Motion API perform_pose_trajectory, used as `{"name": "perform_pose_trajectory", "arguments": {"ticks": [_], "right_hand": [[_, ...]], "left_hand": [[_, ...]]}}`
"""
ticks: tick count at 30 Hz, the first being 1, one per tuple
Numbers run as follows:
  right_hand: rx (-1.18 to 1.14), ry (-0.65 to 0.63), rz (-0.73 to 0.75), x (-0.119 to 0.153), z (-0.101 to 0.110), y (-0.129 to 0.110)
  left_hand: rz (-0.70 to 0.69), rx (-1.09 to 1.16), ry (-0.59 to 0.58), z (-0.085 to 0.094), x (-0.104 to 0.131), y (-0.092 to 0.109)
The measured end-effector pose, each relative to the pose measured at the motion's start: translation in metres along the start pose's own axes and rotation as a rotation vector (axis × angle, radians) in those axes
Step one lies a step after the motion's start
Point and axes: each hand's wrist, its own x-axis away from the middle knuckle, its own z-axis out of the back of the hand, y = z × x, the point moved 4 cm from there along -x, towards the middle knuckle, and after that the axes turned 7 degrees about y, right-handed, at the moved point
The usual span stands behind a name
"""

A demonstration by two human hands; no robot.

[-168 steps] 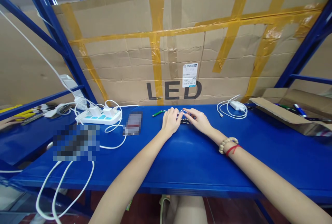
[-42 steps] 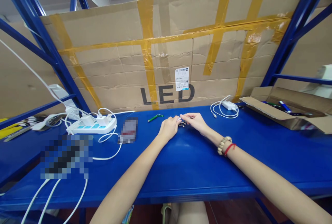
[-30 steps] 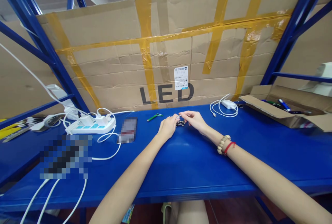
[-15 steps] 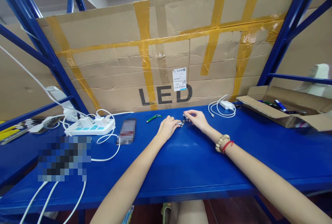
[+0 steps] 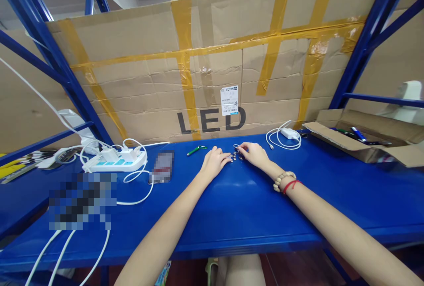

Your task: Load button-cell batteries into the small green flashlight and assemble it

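Observation:
Several small metallic pieces (image 5: 235, 156) lie in a cluster on the blue table between my hands, too small to name. To the left of them, my left hand (image 5: 214, 162) rests low, its fingers closed together at the edge of the cluster. My right hand (image 5: 253, 154) is at the right side, thumb and index finger pinched at the small pieces; what they hold is too small to make out. A green pen-like object (image 5: 196, 150), bent at one end, lies left of my left hand.
A phone (image 5: 162, 166) and a white power strip (image 5: 115, 160) with cables are at the left. A white charger (image 5: 289, 134) with its cord lies back right, near an open cardboard box (image 5: 367, 151). Cardboard marked LED (image 5: 149, 96) stands behind the blue table (image 5: 251, 219).
My right hand has shifted slightly down and to the right. The silvery piece by my left fingertips no longer shows there, and the small pieces look rearranged.

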Motion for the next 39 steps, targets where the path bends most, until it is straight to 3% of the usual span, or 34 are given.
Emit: {"name": "perform_pose_trajectory", "arguments": {"ticks": [11,19,30,39], "right_hand": [[-0.223,-0.097,-0.054,0.002,-0.013,-0.003],[0.011,0.008,-0.072,0.002,0.002,-0.003],[0.176,-0.076,-0.211,0.001,0.007,0.004],[0.253,-0.075,-0.178,0.003,0.01,-0.003]], "left_hand": [[0.008,0.06,0.036,0.005,0.001,0.005],[0.031,0.076,0.012,0.007,0.0,0.005],[0.004,0.106,0.021,0.009,0.0,0.006],[0.021,0.08,0.058,0.01,0.0,0.007]]}}
